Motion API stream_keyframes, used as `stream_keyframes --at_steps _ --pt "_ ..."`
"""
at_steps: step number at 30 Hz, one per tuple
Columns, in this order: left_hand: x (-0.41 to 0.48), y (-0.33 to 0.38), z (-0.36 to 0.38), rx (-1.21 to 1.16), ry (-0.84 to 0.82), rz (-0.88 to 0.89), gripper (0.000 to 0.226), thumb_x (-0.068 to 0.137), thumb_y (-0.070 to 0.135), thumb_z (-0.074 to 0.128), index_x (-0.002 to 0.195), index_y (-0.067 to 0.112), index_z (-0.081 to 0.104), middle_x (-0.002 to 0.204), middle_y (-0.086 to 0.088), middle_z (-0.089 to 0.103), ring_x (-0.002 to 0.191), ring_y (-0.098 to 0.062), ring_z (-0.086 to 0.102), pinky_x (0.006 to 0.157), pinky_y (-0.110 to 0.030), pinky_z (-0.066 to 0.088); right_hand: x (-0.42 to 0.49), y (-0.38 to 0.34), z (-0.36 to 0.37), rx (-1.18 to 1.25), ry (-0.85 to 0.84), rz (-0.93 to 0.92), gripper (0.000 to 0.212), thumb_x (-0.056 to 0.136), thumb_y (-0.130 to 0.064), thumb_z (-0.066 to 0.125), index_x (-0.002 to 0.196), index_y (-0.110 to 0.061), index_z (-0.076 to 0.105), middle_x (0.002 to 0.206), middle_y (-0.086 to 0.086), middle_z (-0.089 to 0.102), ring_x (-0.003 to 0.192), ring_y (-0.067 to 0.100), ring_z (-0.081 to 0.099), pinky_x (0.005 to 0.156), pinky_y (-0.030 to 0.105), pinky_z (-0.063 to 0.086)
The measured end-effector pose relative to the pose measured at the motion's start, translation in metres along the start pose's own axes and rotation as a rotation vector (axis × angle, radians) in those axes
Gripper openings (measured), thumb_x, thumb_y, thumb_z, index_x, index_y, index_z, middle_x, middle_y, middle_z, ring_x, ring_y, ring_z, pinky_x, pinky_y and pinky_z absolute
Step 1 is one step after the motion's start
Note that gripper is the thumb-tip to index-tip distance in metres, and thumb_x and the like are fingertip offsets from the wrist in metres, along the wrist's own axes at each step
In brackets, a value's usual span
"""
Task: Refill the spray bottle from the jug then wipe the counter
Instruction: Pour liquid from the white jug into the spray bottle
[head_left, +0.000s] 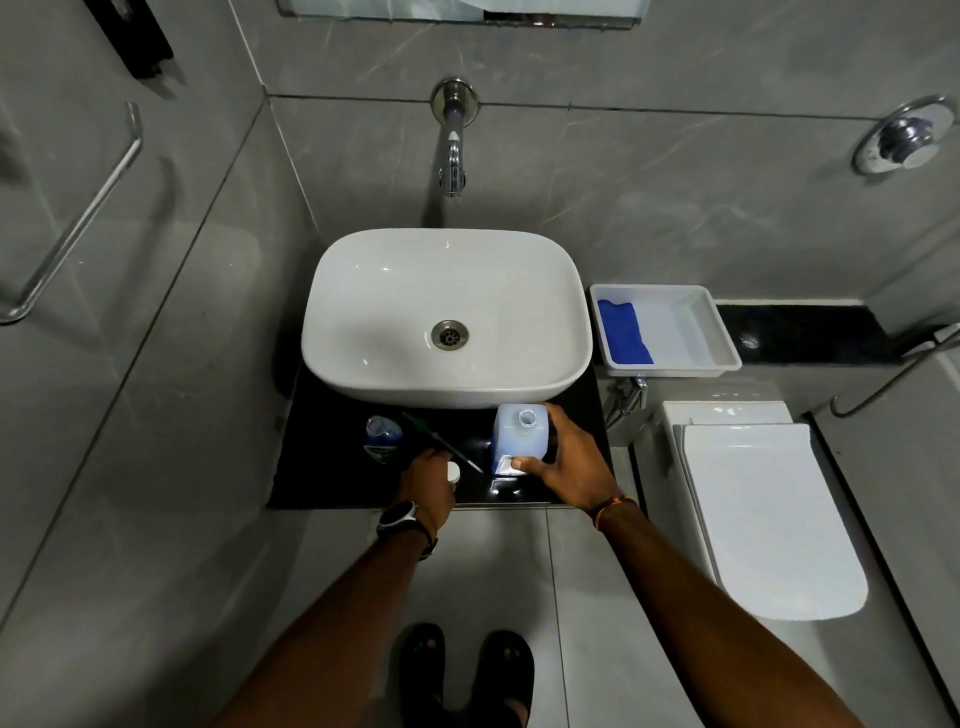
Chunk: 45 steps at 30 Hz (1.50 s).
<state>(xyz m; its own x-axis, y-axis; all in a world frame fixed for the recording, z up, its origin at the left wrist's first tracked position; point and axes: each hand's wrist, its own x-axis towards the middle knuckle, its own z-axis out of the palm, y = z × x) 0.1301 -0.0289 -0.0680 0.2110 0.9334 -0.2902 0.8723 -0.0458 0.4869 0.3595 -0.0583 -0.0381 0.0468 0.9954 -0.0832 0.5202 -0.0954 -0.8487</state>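
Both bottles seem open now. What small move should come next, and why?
Probably set down the white cap from the left hand, then lift the jug. The right hand already grips the jug, its mouth is uncapped, and the spray bottle stands open beside its removed sprayer head.

Two bare arms show, with no sleeves on them. The left hand (428, 480) has a watch (399, 517) at its wrist. The watch has a round dark face with a pale ring around it, and a dark strap. The right hand (566, 465) has a thin band (613, 506) at its wrist. The band is orange and dark, like a thread or a string of beads. Down low, two feet wear dark open sandals (467, 675) with wide straps, and the toes peek out.
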Motion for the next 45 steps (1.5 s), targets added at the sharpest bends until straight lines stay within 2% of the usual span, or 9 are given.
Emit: stream_keyframes --at_steps 5,11,16,21,24,30,38,40,45 --pt "-0.014 -0.009 -0.001 -0.098 0.048 0.006 0.045 0.083 0.019 0.075 0.126 0.015 0.062 0.131 -0.007 0.059 0.119 -0.028 0.060 0.103 -0.037 0.050 -0.001 0.000 0.001 -0.007 0.012 -0.016 0.074 0.072 -0.046 0.089 0.134 -0.036 0.051 0.125 -0.018 0.066 0.113 -0.004 0.062 0.089 0.009 0.050" --pt "-0.050 -0.050 -0.009 -0.333 0.318 -0.113 0.020 0.081 0.031 0.079 0.092 0.017 0.071 0.091 -0.003 0.070 0.080 -0.021 0.069 0.072 -0.032 0.058 -0.001 0.000 0.002 -0.030 0.017 -0.021 0.075 0.073 -0.043 0.090 0.136 -0.032 0.051 0.126 -0.014 0.065 0.114 -0.002 0.062 0.089 0.006 0.048" --pt "-0.049 -0.094 -0.042 -0.426 0.479 -0.232 0.032 0.072 0.025 0.088 0.093 0.012 0.068 0.090 -0.004 0.067 0.082 -0.026 0.068 0.066 -0.030 0.051 -0.002 0.001 0.003 -0.041 0.026 -0.009 0.073 0.072 -0.040 0.091 0.134 -0.033 0.052 0.124 -0.016 0.066 0.112 -0.003 0.062 0.087 0.005 0.047" --pt "-0.031 -0.098 -0.064 -0.610 0.300 -0.098 0.073 0.069 0.000 0.087 0.134 0.006 0.054 0.136 -0.013 0.056 0.123 -0.024 0.055 0.101 -0.041 0.051 0.000 -0.001 0.005 -0.048 0.029 -0.006 0.074 0.070 -0.041 0.092 0.132 -0.031 0.053 0.123 -0.017 0.066 0.112 -0.010 0.059 0.086 0.002 0.046" --pt "-0.020 -0.090 -0.071 -0.667 0.240 -0.041 0.080 0.071 -0.011 0.081 0.142 0.005 0.048 0.144 -0.017 0.052 0.131 -0.028 0.051 0.108 -0.044 0.047 0.002 -0.002 0.005 -0.057 0.021 0.001 0.073 0.070 -0.039 0.092 0.131 -0.030 0.054 0.122 -0.016 0.066 0.111 -0.013 0.058 0.084 0.001 0.044" --pt "-0.014 -0.084 -0.072 -0.716 0.193 -0.004 0.074 0.076 -0.015 0.074 0.142 0.005 0.047 0.137 -0.017 0.059 0.126 -0.029 0.058 0.102 -0.035 0.050 0.001 -0.003 0.006 -0.072 0.014 0.004 0.072 0.071 -0.038 0.091 0.132 -0.031 0.054 0.124 -0.014 0.066 0.111 -0.011 0.060 0.087 0.002 0.045" --pt "-0.001 -0.082 -0.076 -0.585 0.201 0.026 0.057 0.075 -0.003 0.082 0.127 -0.003 0.058 0.126 -0.023 0.061 0.114 -0.036 0.063 0.101 -0.047 0.053 0.000 -0.005 0.009 -0.065 0.054 0.032 0.073 0.069 -0.043 0.092 0.129 -0.031 0.052 0.122 -0.012 0.065 0.110 -0.016 0.056 0.083 -0.001 0.044" --pt "-0.002 -0.082 -0.075 -0.593 0.167 0.016 0.054 0.078 -0.002 0.079 0.126 -0.001 0.056 0.124 -0.022 0.065 0.114 -0.035 0.063 0.099 -0.042 0.053 -0.002 -0.007 0.011 -0.065 0.085 0.041 0.074 0.068 -0.045 0.092 0.128 -0.033 0.051 0.120 -0.012 0.065 0.107 -0.017 0.056 0.081 -0.002 0.044" --pt "-0.007 -0.071 -0.081 -0.595 0.181 0.047 0.051 0.081 0.002 0.077 0.127 0.003 0.057 0.121 -0.018 0.067 0.108 -0.028 0.065 0.094 -0.033 0.052 -0.010 -0.018 0.007 -0.052 0.161 -0.015 0.072 0.067 -0.055 0.091 0.127 -0.036 0.054 0.120 -0.015 0.064 0.109 0.002 0.062 0.082 0.011 0.054"
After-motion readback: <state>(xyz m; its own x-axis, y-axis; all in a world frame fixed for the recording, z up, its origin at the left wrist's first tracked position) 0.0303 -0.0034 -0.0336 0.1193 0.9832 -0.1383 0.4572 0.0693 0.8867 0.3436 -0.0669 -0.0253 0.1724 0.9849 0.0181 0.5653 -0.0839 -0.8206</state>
